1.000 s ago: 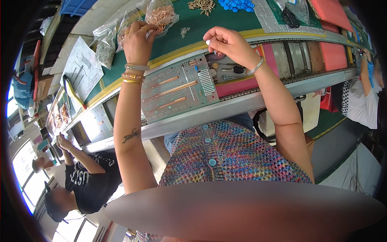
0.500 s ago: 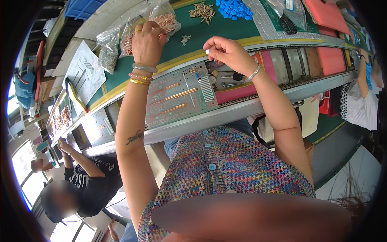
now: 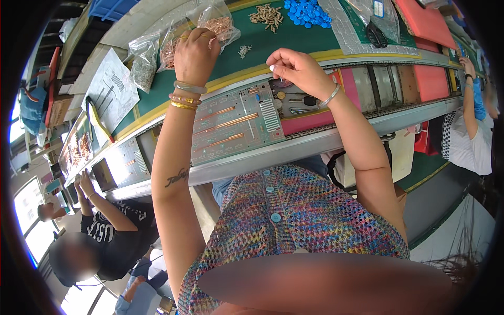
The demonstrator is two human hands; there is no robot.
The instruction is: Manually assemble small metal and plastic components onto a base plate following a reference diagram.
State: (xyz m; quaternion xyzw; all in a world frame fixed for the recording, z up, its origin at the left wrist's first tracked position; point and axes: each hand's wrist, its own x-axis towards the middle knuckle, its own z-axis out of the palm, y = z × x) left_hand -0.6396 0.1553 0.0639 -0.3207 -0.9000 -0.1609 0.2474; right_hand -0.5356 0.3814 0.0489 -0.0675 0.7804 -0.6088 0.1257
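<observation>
My left hand [image 3: 197, 56] reaches over the clear plastic bags of copper-coloured pieces [image 3: 219, 26] at the far side of the bench. Its fingers are curled, with the tips at the bag; what they hold is hidden. My right hand [image 3: 296, 69] hovers above the near edge of the bench, thumb and forefinger bent toward each other. Anything between them is too small to make out. Below and between my hands lies a flat green circuit board [image 3: 226, 123] with copper bars, a blue part and a silver zigzag strip.
Small silver parts [image 3: 244, 51], brown plugs [image 3: 266, 18] and blue discs [image 3: 308, 13] lie on the green bench top. A bag of silver pieces [image 3: 144, 65] sits beside a printed sheet [image 3: 111, 86]. Keys [image 3: 303, 100] lie right of the board. Co-workers sit on both sides.
My left hand's fingers have drawn closer together over the bag. My right hand stays nearly still. The co-worker's hands on the left have shifted slightly, and the whole view has moved a little.
</observation>
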